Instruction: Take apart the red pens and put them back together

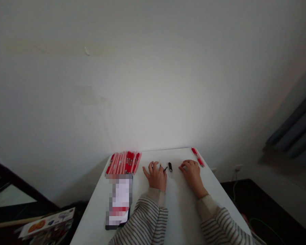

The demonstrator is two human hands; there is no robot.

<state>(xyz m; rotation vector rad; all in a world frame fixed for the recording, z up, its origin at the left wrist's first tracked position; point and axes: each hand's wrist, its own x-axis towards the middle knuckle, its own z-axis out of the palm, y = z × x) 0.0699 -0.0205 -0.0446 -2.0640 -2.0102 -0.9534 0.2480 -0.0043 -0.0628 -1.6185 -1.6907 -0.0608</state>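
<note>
My left hand [157, 177] rests palm down on the white table [178, 217], its bent fingers spread apart. Small thin parts, one dark [165, 168] and one with a yellowish tip, show at its fingers; I cannot tell whether any is gripped. Just right of it lies a small black piece [170, 166] with a clear, tube-like end. Further right, my right hand [192, 174] lies with its fingers curled together at the tips; what is under them, if anything, is hidden. A red and pink pen [198, 158] lies beyond it at the table's right edge.
Many red and pink pens [123, 162] lie side by side at the table's back left. A phone [120, 200], its screen blurred, lies in front of them beside my left sleeve. A wall [153, 85] rises behind the table. A printed box [47, 223] is low at the left.
</note>
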